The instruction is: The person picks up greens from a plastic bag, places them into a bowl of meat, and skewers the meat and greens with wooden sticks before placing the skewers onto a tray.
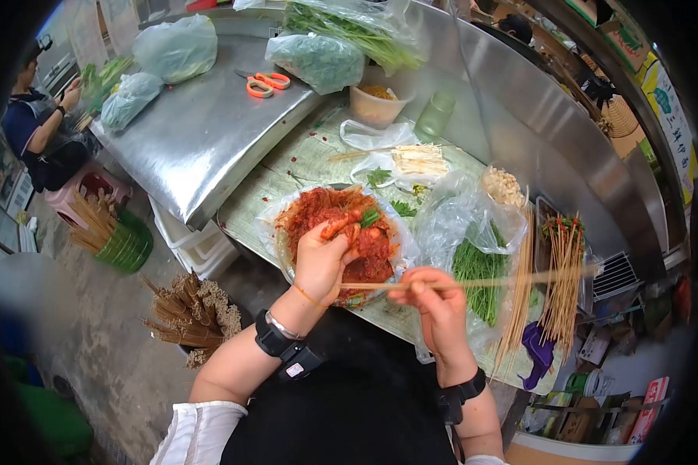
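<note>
My left hand (324, 254) is closed on a piece of red, sauce-coated food (340, 225), over a bowl lined with clear plastic (267, 218). A heap of the same red food (368, 260) fills the bowl, with a bit of green leaf (370, 218) on top. My right hand (436, 304) pinches a bamboo skewer (481, 282) held nearly level. The skewer's left end reaches beside my left wrist, at the bowl's near edge; its right end is blurred. Right of the bowl, thin green stems (477, 271) lie in a clear plastic bag (446, 213).
Enoki mushrooms (419, 160) lie behind the bowl. Loose skewers (513, 310) and loaded skewers (564, 271) stand at the right, by a purple object (537, 353). Orange scissors (267, 83) rest on a steel counter (202, 132). Another person (43, 124) sits far left.
</note>
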### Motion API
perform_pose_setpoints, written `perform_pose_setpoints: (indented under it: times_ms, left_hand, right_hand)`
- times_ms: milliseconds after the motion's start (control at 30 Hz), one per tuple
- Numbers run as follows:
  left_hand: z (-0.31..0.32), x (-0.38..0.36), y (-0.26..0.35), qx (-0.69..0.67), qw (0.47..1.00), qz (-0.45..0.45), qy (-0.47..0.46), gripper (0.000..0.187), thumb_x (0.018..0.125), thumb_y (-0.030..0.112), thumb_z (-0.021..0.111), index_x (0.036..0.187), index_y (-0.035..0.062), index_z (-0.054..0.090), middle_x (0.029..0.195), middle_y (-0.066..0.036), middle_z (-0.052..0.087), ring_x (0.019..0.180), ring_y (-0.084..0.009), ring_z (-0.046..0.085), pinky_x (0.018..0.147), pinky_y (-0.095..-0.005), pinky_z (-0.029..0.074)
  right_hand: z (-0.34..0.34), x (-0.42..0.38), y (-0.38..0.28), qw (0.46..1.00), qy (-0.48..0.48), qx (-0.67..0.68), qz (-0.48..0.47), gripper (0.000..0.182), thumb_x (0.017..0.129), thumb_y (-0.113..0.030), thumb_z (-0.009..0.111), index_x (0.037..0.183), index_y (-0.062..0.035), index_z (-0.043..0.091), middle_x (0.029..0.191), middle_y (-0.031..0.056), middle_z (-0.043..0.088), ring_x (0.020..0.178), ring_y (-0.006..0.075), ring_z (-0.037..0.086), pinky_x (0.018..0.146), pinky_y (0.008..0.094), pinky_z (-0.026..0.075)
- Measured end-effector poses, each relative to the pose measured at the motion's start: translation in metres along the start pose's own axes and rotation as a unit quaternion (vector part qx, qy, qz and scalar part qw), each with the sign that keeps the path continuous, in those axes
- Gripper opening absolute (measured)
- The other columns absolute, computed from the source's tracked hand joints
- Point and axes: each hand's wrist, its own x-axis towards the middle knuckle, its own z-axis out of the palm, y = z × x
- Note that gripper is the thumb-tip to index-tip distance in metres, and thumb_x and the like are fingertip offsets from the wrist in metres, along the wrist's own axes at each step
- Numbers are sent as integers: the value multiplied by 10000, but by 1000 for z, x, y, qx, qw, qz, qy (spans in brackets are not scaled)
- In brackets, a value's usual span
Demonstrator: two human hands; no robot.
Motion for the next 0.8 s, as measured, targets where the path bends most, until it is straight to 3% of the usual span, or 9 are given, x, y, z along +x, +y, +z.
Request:
perform_pose_setpoints:
  times_ms: [67, 200, 333, 633, 800]
  left_hand:
    - [-4, -3, 0, 40, 999, 4, -26, 255, 849, -59, 456, 1081, -31, 557, 1025, -82, 607, 895, -170, 621, 738, -286, 533]
    - [-5, -14, 8, 108, 993, 4, -44, 247, 834, -68, 460, 1046, -38, 583, 975, -73, 628, 862, -146, 619, 746, -265, 520]
    - [-5, -19, 6, 127, 988, 17, -84, 274, 816, -82, 452, 1049, -41, 590, 984, -70, 627, 861, -132, 612, 769, -260, 509]
    - [-4, -22, 7, 178, 976, 22, -121, 306, 792, -97, 446, 1060, -50, 588, 1020, -65, 620, 920, -125, 587, 831, -270, 484]
    - [-2, -20, 10, 189, 972, 21, -140, 371, 796, -96, 424, 1145, -48, 538, 1131, -96, 576, 1015, -150, 556, 890, -295, 456]
  right_hand:
    - [-1, -2, -13, 990, -121, -49, 61, 184, 901, -134, 520, 923, 37, 581, 981, 113, 556, 859, 227, 633, 735, 304, 520]
    - [-15, 11, -27, 994, -96, 21, -43, 219, 908, -171, 504, 920, 35, 576, 963, 103, 549, 833, 255, 640, 744, 326, 541]
    - [-14, 31, -40, 999, -33, 24, 9, 235, 920, -177, 483, 979, 42, 547, 898, 127, 613, 842, 270, 646, 737, 331, 537]
    - [-34, 45, -14, 993, -71, 88, 16, 231, 939, -175, 420, 939, 38, 512, 929, 120, 557, 803, 286, 651, 709, 358, 551]
    - [-37, 43, -18, 996, -58, 62, 35, 242, 941, -189, 426, 935, 37, 510, 910, 118, 569, 772, 284, 659, 679, 344, 559]
